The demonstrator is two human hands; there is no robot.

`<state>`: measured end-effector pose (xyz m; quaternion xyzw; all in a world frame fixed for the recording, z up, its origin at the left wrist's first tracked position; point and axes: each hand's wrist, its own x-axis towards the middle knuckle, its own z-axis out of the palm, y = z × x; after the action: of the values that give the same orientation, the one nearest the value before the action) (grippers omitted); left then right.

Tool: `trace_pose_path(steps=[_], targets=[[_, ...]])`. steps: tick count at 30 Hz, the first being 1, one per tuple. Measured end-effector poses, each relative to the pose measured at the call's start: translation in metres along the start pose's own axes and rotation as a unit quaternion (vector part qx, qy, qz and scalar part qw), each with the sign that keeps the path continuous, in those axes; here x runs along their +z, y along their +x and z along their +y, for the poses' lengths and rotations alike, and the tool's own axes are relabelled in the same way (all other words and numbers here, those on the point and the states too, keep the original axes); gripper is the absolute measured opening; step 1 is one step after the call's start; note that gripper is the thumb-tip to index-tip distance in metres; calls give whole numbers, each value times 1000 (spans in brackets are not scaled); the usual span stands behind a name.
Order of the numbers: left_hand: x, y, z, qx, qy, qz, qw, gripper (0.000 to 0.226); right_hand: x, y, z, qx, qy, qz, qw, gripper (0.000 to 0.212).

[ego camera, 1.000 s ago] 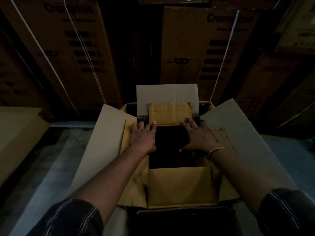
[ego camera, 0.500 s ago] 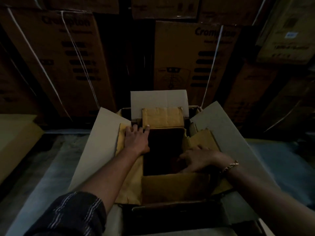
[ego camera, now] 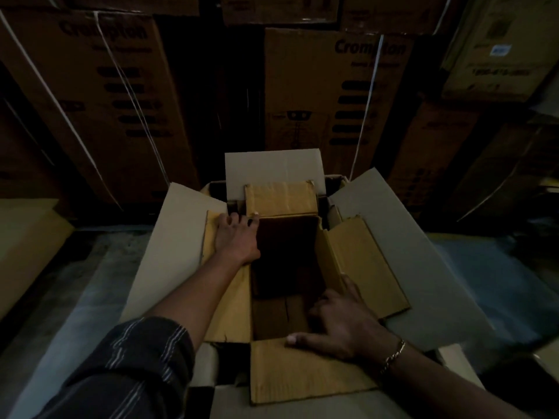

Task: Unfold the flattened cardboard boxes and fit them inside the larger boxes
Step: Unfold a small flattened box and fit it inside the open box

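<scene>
Now the right hand (ego camera: pixel 341 325) has left the far rim. A second ago both hands were pressing side by side at 12 o'clock; this one has come back to the 5 o'clock corner of the small box (ego camera: pixel 281 199).

- Left hand (ego camera: pixel 237 240): unchanged, at the 10 o'clock corner. Its fingers are spread flat, pressing the left flap and rim and gripping nothing.
- Right hand: splayed over the near-right corner, with the thumb laid straight along the near flap (ego camera: pixel 302 370) and the fingers reaching over the rim. We read it as pressing, not clasping, though the light is poor and the fingertips are unclear.
- Small box: unfolded and standing inside the large box (ego camera: pixel 169 246). Its mouth is open and dark, and its four flaps are turned out at 12, 3, 6 and 9 o'clock, lying over the larger box's pale flaps.
- Right flap (ego camera: pixel 363 261): uncovered since the hand left and tilted up a little.

Our judgement is that the far end is seated and the push has shifted to diagonal corners to sink the near end level. We take the fitting as nearly done for this box, provided the corner does not snag on the outer wall.

Printed cartons (ego camera: pixel 317 95) are stacked behind, from 10 to 2 o'clock.
</scene>
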<state>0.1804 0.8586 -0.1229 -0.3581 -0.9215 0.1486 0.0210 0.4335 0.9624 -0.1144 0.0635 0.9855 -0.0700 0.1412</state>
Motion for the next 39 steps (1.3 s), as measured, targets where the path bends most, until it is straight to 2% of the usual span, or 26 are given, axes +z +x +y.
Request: trace_pose_path(steps=[6, 12, 18, 24, 27, 31, 39], targets=[[-2, -7, -2, 5, -12, -5, 1000, 98, 2, 0, -1, -16, -10, 9, 1000, 102], [-7, -41, -1, 8, -8, 7, 1000, 93, -9, -10, -1, 6, -52, 42, 998, 112], [-15, -114, 8, 26, -80, -10, 996, 94, -19, -30, 18, 45, -67, 40, 996, 119], [-11, -171, 20, 32, -84, -44, 995, 91, -29, -49, 15, 41, -75, -9, 996, 109], [-14, -185, 21, 35, -113, -49, 992, 92, -38, -48, 8, 42, -52, -27, 997, 98], [-19, -188, 20, 42, -122, -74, 989, 97, -47, -34, 3, 36, -77, -38, 996, 84], [-23, -122, 11, 24, -109, -82, 990, 98, -54, 46, 33, 83, -130, -19, 988, 97]])
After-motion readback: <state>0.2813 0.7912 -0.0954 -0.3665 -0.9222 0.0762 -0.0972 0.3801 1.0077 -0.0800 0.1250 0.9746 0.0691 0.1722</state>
